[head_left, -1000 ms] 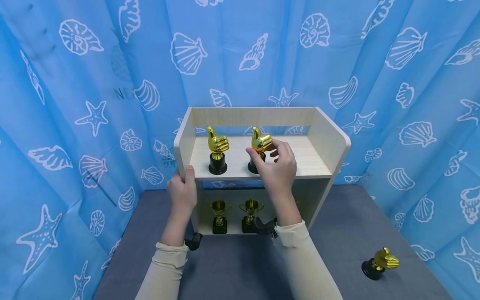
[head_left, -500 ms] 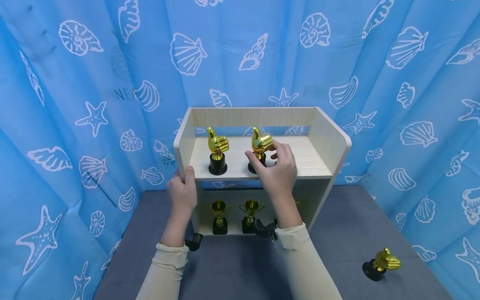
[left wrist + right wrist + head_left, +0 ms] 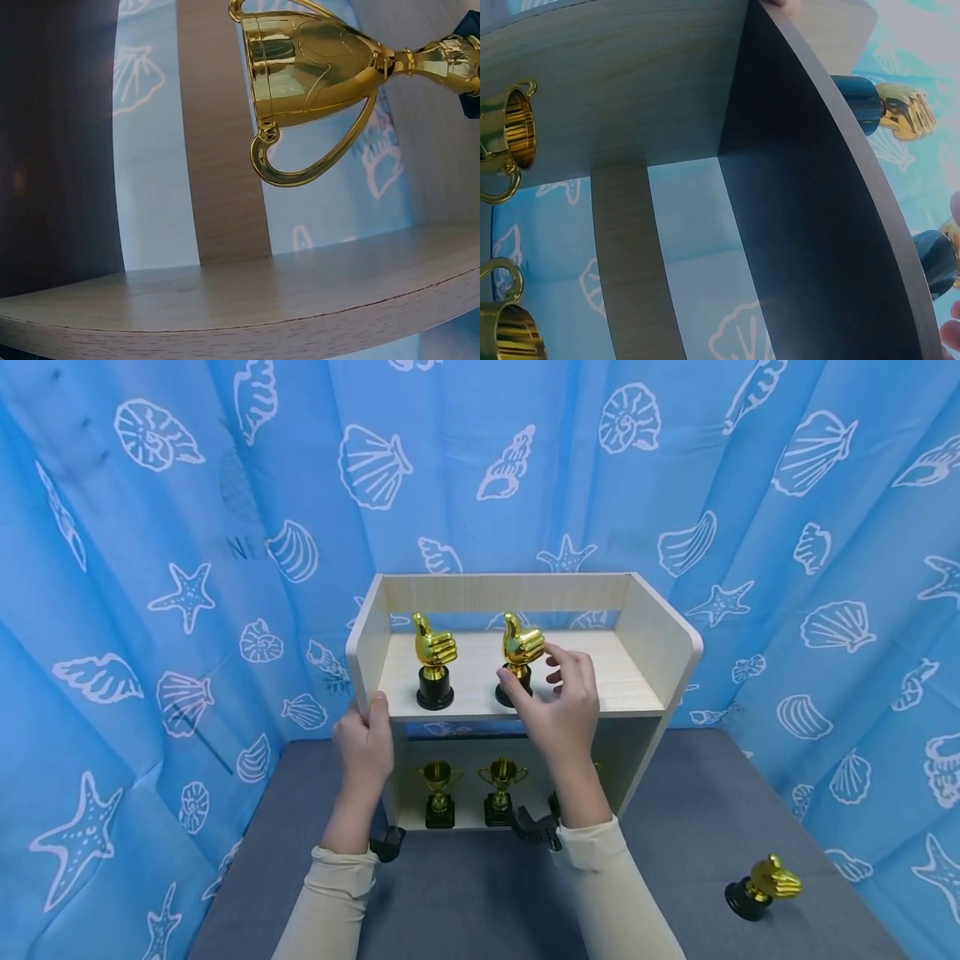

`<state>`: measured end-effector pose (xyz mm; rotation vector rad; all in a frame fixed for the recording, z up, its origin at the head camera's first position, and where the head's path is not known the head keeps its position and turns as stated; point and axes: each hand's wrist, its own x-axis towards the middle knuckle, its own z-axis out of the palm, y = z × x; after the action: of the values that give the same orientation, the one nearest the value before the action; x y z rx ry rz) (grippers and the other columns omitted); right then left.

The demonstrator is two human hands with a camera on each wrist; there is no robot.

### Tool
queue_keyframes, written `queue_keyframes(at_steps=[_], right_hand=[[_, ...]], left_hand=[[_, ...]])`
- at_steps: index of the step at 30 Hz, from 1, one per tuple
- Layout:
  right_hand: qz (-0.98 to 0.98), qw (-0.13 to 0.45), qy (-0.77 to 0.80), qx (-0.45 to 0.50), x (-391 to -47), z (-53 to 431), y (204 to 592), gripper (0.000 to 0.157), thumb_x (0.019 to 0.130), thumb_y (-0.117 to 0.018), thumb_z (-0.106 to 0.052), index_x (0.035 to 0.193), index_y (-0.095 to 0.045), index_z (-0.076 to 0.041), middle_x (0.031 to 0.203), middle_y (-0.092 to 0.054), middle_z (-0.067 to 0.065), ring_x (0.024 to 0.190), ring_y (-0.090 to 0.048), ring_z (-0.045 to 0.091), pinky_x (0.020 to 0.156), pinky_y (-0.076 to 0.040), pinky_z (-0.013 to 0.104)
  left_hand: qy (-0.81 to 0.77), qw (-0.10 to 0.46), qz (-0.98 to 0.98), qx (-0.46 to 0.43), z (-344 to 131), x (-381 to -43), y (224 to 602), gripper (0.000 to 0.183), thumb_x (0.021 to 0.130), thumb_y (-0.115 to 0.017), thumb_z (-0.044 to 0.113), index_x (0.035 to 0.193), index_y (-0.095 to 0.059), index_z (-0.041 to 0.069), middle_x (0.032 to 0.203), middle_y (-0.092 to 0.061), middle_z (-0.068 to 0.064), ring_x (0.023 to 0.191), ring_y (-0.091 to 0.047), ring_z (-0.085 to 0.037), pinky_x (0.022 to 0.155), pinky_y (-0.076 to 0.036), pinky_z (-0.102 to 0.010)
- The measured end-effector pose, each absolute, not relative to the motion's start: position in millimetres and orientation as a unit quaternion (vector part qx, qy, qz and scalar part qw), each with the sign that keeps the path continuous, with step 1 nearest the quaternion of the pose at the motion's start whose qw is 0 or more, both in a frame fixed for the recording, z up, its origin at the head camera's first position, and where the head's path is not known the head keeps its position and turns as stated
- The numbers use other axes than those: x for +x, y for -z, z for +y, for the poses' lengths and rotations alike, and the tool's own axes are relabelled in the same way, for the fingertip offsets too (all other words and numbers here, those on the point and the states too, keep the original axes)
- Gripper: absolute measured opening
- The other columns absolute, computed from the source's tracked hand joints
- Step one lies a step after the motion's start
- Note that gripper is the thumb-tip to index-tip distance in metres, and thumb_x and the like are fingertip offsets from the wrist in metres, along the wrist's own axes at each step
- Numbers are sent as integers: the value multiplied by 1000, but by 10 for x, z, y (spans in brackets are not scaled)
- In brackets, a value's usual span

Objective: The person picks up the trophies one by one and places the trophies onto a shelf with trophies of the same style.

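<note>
My left hand [image 3: 363, 739] grips the left side panel of a pale wooden shelf [image 3: 637, 697], thumb on the front edge. On the upper board, two gold thumbs-up trophies with black bases stand upright. The right-hand thumbs-up trophy [image 3: 522, 647] has my right hand [image 3: 562, 702] just beside it, thumb in front of its base and fingers spread loosely off its right side. Farther left is the other thumbs-up trophy [image 3: 435, 652]. In the right wrist view, fingertips [image 3: 952, 334] show at the right edge near a dark base [image 3: 934, 262].
Gold cup trophies stand on the lower board, among them a left cup [image 3: 439, 785] and a middle cup [image 3: 501, 785]; my right forearm mostly hides another. A third thumbs-up trophy [image 3: 759, 889] rests tilted on the grey tabletop [image 3: 675, 827]. Blue shell-print curtains [image 3: 480, 460] hang behind.
My right hand has shifted slightly right, and its fingers have loosened away from the right-hand thumbs-up trophy, which stays in place. The left hand has kept its hold on the shelf.
</note>
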<state>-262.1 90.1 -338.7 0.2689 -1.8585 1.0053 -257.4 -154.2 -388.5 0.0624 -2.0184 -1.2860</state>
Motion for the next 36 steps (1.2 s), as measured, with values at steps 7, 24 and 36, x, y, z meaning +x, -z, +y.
queue_keyframes(at_steps=[7,24,36], right_hand=[[-750,480,-440,118,-2563,951,3424,59,74,-83,-44,119,-66,-10,105,-57,12,82,-54,22,69,-46,33],[-709,505,-472,139,-2434,1075,3547,41,72,-87,-25,106,-70,-8,98,-58,14,78,-55,23,75,-47,30],[-706,502,-477,146,-2170,1014,3415,36,70,-85,-8,101,-69,3,96,-56,25,81,-56,36,76,-45,38]], left_hand=[[503,360,-785,29,-1535,-2574,3885,45,100,-44,45,90,-61,5,71,-60,-15,67,-53,-27,67,-44,-39],[500,375,-780,18,-1542,-2588,3904,43,100,-44,45,76,-53,10,56,-40,-7,50,-37,-25,50,-34,-37],[503,372,-780,17,-1544,-2591,3902,42,100,-44,44,75,-50,12,59,-44,-8,51,-39,-24,53,-37,-37]])
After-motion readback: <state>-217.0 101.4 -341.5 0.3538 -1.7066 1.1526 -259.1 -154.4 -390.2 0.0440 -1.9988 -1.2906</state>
